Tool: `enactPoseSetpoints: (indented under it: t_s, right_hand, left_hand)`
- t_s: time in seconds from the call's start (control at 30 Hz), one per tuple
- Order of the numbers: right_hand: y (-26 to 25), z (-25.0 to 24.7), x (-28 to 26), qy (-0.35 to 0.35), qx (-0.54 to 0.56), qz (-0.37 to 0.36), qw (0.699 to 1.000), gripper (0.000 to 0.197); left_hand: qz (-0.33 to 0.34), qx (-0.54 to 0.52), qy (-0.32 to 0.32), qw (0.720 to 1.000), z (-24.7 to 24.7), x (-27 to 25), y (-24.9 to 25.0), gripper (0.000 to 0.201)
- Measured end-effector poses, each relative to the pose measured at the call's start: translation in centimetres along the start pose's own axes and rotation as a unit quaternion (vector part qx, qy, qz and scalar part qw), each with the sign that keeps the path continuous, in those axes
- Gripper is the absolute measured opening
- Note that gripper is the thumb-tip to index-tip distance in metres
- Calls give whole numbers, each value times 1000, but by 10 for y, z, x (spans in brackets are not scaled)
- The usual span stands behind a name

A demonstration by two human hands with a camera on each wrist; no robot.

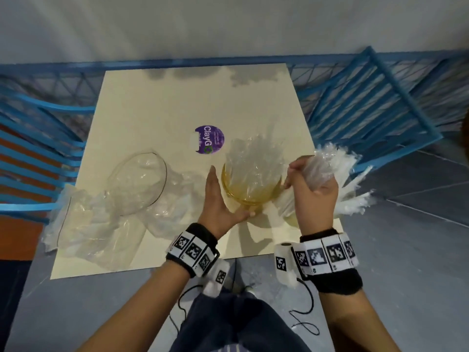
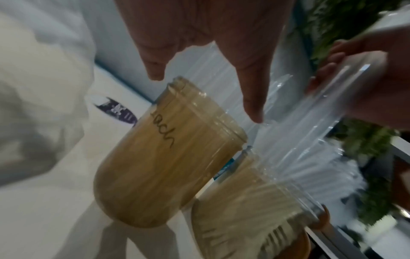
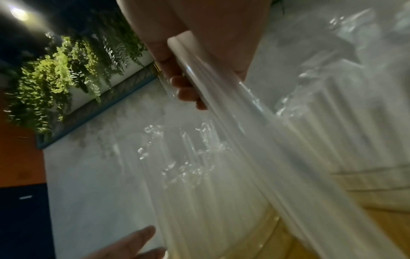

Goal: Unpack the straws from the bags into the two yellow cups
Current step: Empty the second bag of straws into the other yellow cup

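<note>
Two translucent yellow cups stand side by side near the table's front right. The farther cup (image 1: pixel 250 194) (image 2: pixel 164 157) is full of clear straws (image 1: pixel 253 158). My left hand (image 1: pixel 219 199) (image 2: pixel 250 87) lies open beside it, fingers straight, thumb at the near rim. The nearer cup (image 2: pixel 250 210) (image 3: pixel 366 210) also holds straws and sits mostly hidden under my right hand in the head view. My right hand (image 1: pixel 313 185) (image 3: pixel 184 87) grips a bundle of straws (image 1: pixel 337 161) (image 3: pixel 255 149) above that cup; crinkled clear plastic shows at the bundle's top.
Crumpled clear plastic bags (image 1: pixel 137 179) lie on the left part of the cream table (image 1: pixel 177 102); another (image 1: pixel 83 224) hangs over its left edge. A purple round sticker (image 1: pixel 209 139) sits mid-table. Blue chairs (image 1: pixel 368 97) flank the table on both sides.
</note>
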State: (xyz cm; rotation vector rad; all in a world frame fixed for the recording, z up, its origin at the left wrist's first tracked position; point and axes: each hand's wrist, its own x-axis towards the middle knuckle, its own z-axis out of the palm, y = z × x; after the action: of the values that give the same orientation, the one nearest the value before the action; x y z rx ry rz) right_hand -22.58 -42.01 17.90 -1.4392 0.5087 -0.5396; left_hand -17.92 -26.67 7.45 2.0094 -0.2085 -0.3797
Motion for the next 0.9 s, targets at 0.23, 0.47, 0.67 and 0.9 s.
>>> enactPoseSetpoints:
  t_s: [0.23, 0.47, 0.67, 0.9]
  right_hand:
    - [-10, 12, 24, 5, 71, -52, 996, 23]
    - [-6, 26, 29, 5, 83, -77, 994, 29]
    - [41, 24, 25, 3, 29, 15, 999, 12]
    - [51, 11, 12, -138, -76, -11, 987, 30]
  left_hand:
    - [-27, -23, 25, 999, 20, 44, -12, 148]
    - [7, 33, 44, 998, 30, 49, -30, 132]
    - [-21, 24, 64, 997, 50, 50, -45, 127]
    - [-11, 58, 78, 995, 54, 55, -55, 123]
